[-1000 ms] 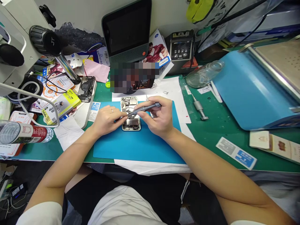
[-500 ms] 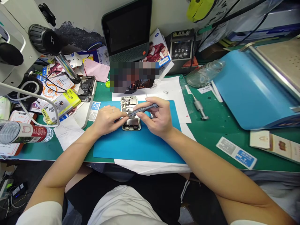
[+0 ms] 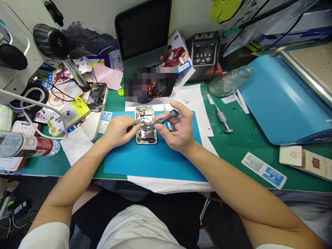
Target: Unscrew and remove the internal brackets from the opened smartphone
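Note:
An opened phone (image 3: 146, 138), its inner parts bare, lies upright on the blue mat (image 3: 124, 162). My right hand (image 3: 178, 133) holds a dark grey rod-like tool (image 3: 164, 120) with a thick round end; its exact kind is unclear. The tool slants down to the left over the middle of the phone. At the phone's left edge, my left hand (image 3: 120, 130) has thumb and forefinger brought together around something small and dark that I cannot make out. A thin-tipped screwdriver (image 3: 169, 126) is partly hidden behind my right fingers.
Another screwdriver (image 3: 222, 120) lies to the right, near a glass jar (image 3: 229, 81). A second opened phone (image 3: 97, 98) and a yellow battery box (image 3: 68, 117) sit at the left, beside a plastic bottle (image 3: 28, 145). Behind stands a dark screen (image 3: 144, 31).
My right hand has turned and lifted the tool's round end slightly. The left fingertips have drawn back from the tool to the phone's left edge, and more of the phone's middle shows.

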